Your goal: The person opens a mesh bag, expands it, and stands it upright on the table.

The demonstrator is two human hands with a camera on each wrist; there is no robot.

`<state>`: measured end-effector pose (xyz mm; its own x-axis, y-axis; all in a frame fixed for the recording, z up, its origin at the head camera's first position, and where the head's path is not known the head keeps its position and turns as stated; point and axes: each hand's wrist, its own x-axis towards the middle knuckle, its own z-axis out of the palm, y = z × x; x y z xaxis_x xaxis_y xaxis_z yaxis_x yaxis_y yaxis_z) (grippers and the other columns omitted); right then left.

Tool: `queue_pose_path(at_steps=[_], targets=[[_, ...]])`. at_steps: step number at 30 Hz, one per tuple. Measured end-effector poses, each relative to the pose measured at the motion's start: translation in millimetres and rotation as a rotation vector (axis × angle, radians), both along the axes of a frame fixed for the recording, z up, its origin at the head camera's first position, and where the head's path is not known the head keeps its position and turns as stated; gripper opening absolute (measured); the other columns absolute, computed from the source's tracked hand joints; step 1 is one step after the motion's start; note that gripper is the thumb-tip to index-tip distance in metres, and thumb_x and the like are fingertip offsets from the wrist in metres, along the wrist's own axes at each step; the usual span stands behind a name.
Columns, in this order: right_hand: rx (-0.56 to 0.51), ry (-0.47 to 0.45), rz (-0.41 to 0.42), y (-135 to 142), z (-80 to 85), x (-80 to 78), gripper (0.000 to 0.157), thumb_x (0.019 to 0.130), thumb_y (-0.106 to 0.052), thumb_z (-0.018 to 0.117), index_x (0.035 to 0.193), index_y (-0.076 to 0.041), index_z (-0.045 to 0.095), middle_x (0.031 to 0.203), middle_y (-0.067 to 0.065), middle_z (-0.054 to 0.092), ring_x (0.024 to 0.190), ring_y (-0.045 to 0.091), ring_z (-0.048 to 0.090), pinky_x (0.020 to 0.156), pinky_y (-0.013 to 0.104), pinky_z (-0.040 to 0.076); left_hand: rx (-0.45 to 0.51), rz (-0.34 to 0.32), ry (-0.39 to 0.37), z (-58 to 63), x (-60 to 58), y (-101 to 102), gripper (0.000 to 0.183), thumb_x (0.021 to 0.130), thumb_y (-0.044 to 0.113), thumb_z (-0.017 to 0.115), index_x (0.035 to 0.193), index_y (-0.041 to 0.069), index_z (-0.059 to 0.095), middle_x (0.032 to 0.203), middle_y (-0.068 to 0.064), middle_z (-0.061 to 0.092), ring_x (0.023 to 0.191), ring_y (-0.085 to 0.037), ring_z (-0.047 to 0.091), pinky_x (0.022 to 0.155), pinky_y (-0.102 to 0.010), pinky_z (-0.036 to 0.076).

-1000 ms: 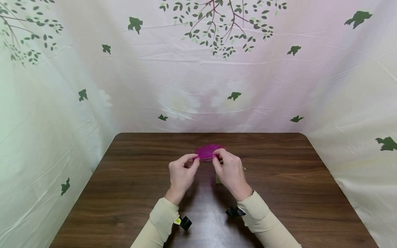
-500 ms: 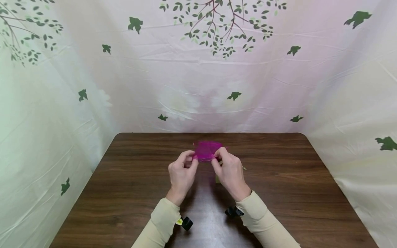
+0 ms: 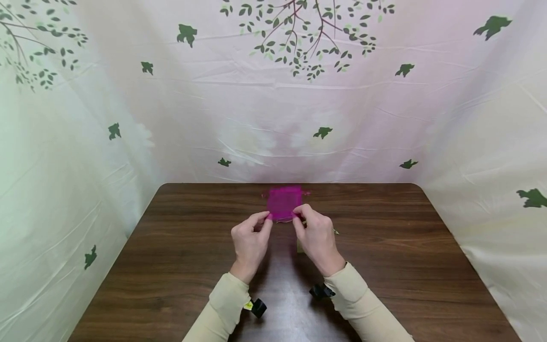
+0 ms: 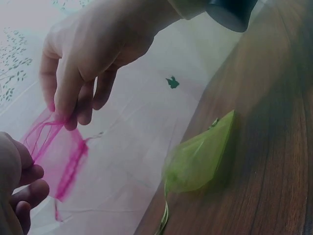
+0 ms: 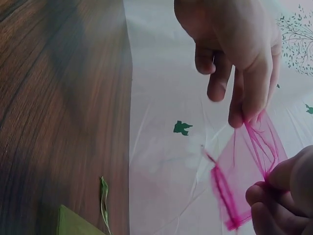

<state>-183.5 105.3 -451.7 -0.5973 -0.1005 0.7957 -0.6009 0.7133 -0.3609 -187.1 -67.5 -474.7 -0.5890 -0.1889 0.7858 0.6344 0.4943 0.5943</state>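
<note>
Here, the left hand (image 3: pixel 249 243) and right hand (image 3: pixel 318 237) pinch a pink pouch (image 3: pixel 284 201) above the table (image 3: pixel 171 266).
On the table, the right hand partly hides a green pouch (image 4: pixel 200 161) from the head view; beyond the table hangs a printed curtain (image 3: pixel 265 109). The pink pouch is sheer, squarish, darker-banded.

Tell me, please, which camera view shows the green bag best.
The left wrist view: the green bag shows its whole body there, unblocked. In the head view, the right hand hides most of it. The right wrist view shows only a corner and cord.
</note>
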Motion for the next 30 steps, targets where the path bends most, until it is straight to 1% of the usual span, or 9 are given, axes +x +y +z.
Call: queue_pose_path(at_steps=[3, 6, 9, 12, 15, 18, 22, 27, 30], targets=[[-0.001, 0.025, -0.013, 0.8, -0.5, -0.2, 0.021, 0.085, 0.002, 0.083, 0.094, -0.005, 0.066, 0.079, 0.004, 0.076, 0.069, 0.017, 0.074, 0.057, 0.034, 0.059, 0.01, 0.016, 0.031, 0.8, -0.2, -0.3, 0.01, 0.084, -0.002, 0.081, 0.085, 0.008, 0.079, 0.071, 0.0, 0.076, 0.055, -0.011, 0.067, 0.053, -0.021, 0.054], [0.0, 0.029, -0.028, 1.1, -0.3, -0.2, 0.023, 0.086, -0.001, 0.084, 0.094, -0.005, 0.063, 0.079, 0.005, 0.075, 0.067, 0.019, 0.074, 0.056, 0.034, 0.059, 0.009, 0.019, 0.017, 1.3, -0.5, -0.3, 0.012, 0.086, 0.0, 0.08, 0.082, 0.009, 0.072, 0.069, 0.001, 0.074, 0.054, -0.011, 0.066, 0.052, -0.021, 0.053], [-0.014, 0.007, -0.025, 0.6, 0.1, -0.3, 0.02, 0.089, -0.003, 0.082, 0.097, -0.004, 0.064, 0.082, 0.006, 0.075, 0.069, 0.02, 0.073, 0.057, 0.035, 0.059, 0.001, -0.004, -0.017, 1.0, -0.9, 0.4, 0.01, 0.088, -0.001, 0.077, 0.092, 0.006, 0.072, 0.077, -0.002, 0.078, 0.058, -0.011, 0.069, 0.054, -0.02, 0.054], [-0.024, -0.02, -0.006, -0.2, 0.0, -0.4, 0.015, 0.091, -0.002, 0.079, 0.101, -0.003, 0.067, 0.086, 0.008, 0.074, 0.071, 0.02, 0.073, 0.059, 0.034, 0.06, -0.025, -0.008, -0.027, 0.0, -1.0, 1.4, 0.018, 0.088, -0.003, 0.075, 0.104, 0.004, 0.078, 0.086, -0.006, 0.08, 0.057, -0.01, 0.069, 0.053, -0.019, 0.054], [-0.017, -0.028, 0.011, -0.7, -0.7, -0.6, 0.012, 0.09, 0.002, 0.076, 0.099, -0.003, 0.071, 0.087, 0.01, 0.074, 0.07, 0.019, 0.072, 0.06, 0.033, 0.06, -0.037, 0.01, -0.011, -0.5, -0.3, 2.1, 0.021, 0.087, -0.004, 0.075, 0.104, 0.006, 0.082, 0.085, -0.006, 0.08, 0.055, -0.01, 0.067, 0.052, -0.019, 0.052], [-0.007, -0.021, 0.007, -0.6, -1.4, -0.4, 0.013, 0.087, 0.005, 0.079, 0.093, -0.003, 0.07, 0.082, 0.009, 0.074, 0.066, 0.018, 0.07, 0.057, 0.033, 0.058, -0.031, 0.013, 0.003, -0.4, 0.1, 1.9, 0.016, 0.086, -0.003, 0.077, 0.099, 0.004, 0.083, 0.08, -0.005, 0.079, 0.055, -0.01, 0.068, 0.052, -0.02, 0.053], [0.002, -0.012, -0.018, -0.2, -2.0, -0.3, 0.02, 0.084, 0.001, 0.084, 0.085, -0.006, 0.065, 0.072, 0.004, 0.07, 0.058, 0.016, 0.063, 0.051, 0.032, 0.053, -0.037, 0.018, 0.003, 0.2, 0.1, 0.8, 0.01, 0.086, -0.001, 0.079, 0.095, 0.003, 0.082, 0.073, -0.002, 0.076, 0.057, -0.01, 0.068, 0.053, -0.022, 0.054], [0.023, -0.004, -0.054, -0.7, -3.4, -0.6, 0.029, 0.083, 0.001, 0.082, 0.08, -0.009, 0.056, 0.062, -0.001, 0.062, 0.05, 0.011, 0.052, 0.045, 0.031, 0.044, -0.062, 0.039, 0.007, -0.9, 0.2, 1.2, 0.01, 0.084, -0.002, 0.078, 0.091, 0.005, 0.081, 0.069, 0.002, 0.074, 0.055, -0.009, 0.066, 0.052, -0.021, 0.053], [0.03, -0.021, -0.073, -1.2, -4.8, -0.2, 0.027, 0.083, 0.002, 0.079, 0.082, -0.01, 0.055, 0.06, -0.002, 0.058, 0.048, 0.012, 0.048, 0.044, 0.032, 0.042, -0.095, 0.069, -0.005, -2.8, 0.3, 1.1, 0.012, 0.083, -0.002, 0.076, 0.092, 0.006, 0.08, 0.068, 0.003, 0.073, 0.055, -0.008, 0.066, 0.051, -0.024, 0.052]])
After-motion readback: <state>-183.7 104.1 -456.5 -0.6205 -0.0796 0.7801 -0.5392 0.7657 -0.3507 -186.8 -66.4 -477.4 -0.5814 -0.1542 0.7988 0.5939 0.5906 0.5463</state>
